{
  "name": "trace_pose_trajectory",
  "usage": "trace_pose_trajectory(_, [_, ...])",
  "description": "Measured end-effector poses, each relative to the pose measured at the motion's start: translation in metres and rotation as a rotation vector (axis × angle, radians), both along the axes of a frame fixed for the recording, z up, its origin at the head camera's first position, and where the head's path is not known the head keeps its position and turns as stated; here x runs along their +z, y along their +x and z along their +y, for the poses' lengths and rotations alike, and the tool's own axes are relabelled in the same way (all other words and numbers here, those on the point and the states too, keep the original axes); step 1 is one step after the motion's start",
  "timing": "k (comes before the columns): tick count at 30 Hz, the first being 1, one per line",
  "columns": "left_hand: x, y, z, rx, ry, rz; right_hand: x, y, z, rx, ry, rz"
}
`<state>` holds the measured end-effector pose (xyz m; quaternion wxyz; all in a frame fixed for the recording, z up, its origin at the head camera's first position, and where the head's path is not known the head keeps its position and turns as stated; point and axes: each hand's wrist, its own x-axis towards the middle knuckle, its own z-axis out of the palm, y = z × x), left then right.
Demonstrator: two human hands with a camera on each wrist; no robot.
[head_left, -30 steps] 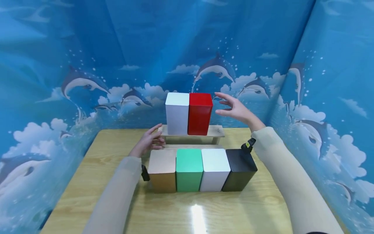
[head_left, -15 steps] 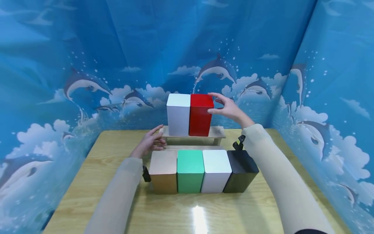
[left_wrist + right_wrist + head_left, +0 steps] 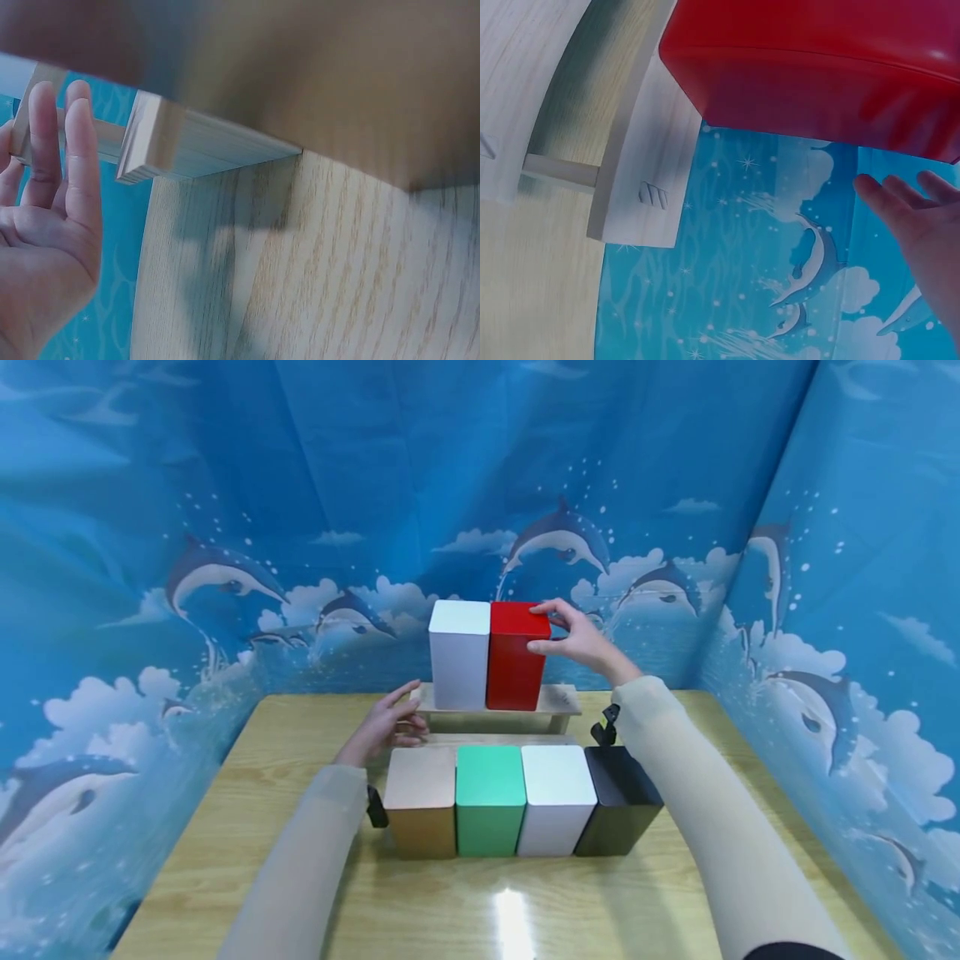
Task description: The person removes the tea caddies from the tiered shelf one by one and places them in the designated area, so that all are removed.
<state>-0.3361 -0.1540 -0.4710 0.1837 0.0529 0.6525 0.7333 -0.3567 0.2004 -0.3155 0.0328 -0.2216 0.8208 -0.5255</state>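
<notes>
On the upper step of a wooden rack a white tin and a red tin stand upright side by side. My right hand is at the red tin's right side, thumb and fingers spread. In the right wrist view a gap shows between the fingertips and the red wall, which mirrors them. My left hand is by the rack's left end, fingers extended. The left wrist view has those fingers overlapping the wooden plank, holding nothing.
In front of the rack stands a row of tins: brown, green, white and black. They share a wooden table. A blue dolphin curtain hangs behind and at both sides.
My right hand has moved left, from beside the red tin to its right edge. The left hand stays at the rack's end, and the tins keep their places.
</notes>
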Motion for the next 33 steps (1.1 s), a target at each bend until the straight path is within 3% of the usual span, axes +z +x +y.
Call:
trace_pose_trajectory(10, [0.002, 0.002, 0.0, 0.001, -0.016, 0.005, -0.004, -0.004, -0.005, 0.012, -0.106, -0.023])
trace_pose_trajectory(18, [0.002, 0.001, 0.001, 0.009, -0.014, -0.013, -0.008, -0.004, -0.004, -0.028, -0.141, -0.039])
trace_pose_trajectory(25, [0.001, 0.002, 0.001, 0.006, -0.021, -0.019, -0.013, 0.002, 0.0, -0.051, -0.225, -0.049])
trace_pose_trajectory(33, [0.0, -0.001, 0.001, 0.017, -0.009, -0.013, -0.008, 0.008, 0.006, -0.039, -0.332, -0.024])
